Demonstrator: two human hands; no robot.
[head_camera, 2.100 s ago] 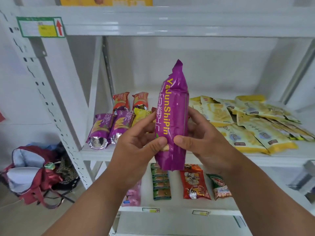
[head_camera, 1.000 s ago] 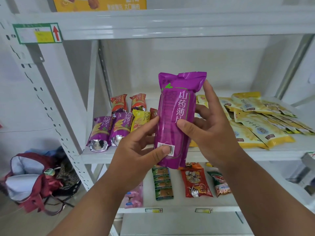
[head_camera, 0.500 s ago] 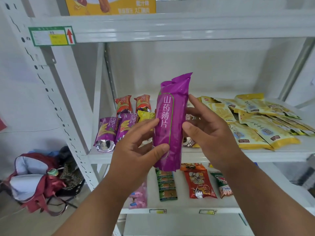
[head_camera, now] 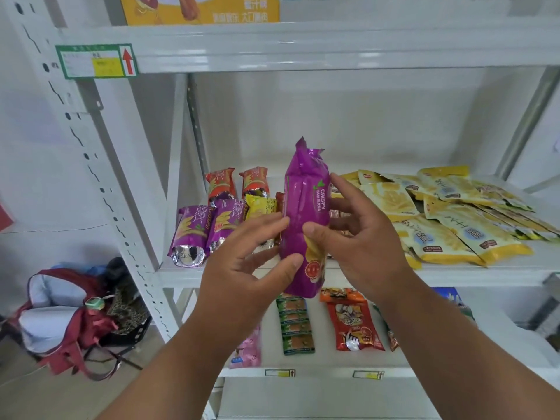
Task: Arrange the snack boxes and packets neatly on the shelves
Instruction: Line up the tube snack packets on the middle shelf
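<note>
Packet (head_camera: 306, 219), purple, stands upright at the centre of the frame, held between both hands in front of the middle shelf (head_camera: 454, 272). Left hand (head_camera: 242, 268) sits at its lower left, thumb pressed on the front near the bottom and fingers reaching round its left edge. Right hand (head_camera: 360, 237) sits at its right, thumb on the front at mid-height and fingers spread behind and beside it. Both hands grip the packet, each with its thumb set against its fingers, neither closed into a fist. Its long axis runs vertically, the crimped end pointing to the top of the frame, the other end hanging just below the shelf's front edge. The printed words run down its right side.

Behind it on the shelf, at centre left, lie more purple tubes (head_camera: 194, 234) with foil ends facing the camera, and red ones (head_camera: 221, 183) further back. At right, yellow pouches (head_camera: 463, 225) lie in an overlapping heap. On the lower shelf, bottom centre, lie a green pack (head_camera: 297, 325) and a red pack (head_camera: 354, 325). A red bag (head_camera: 60, 322) sits on the floor at lower left
</note>
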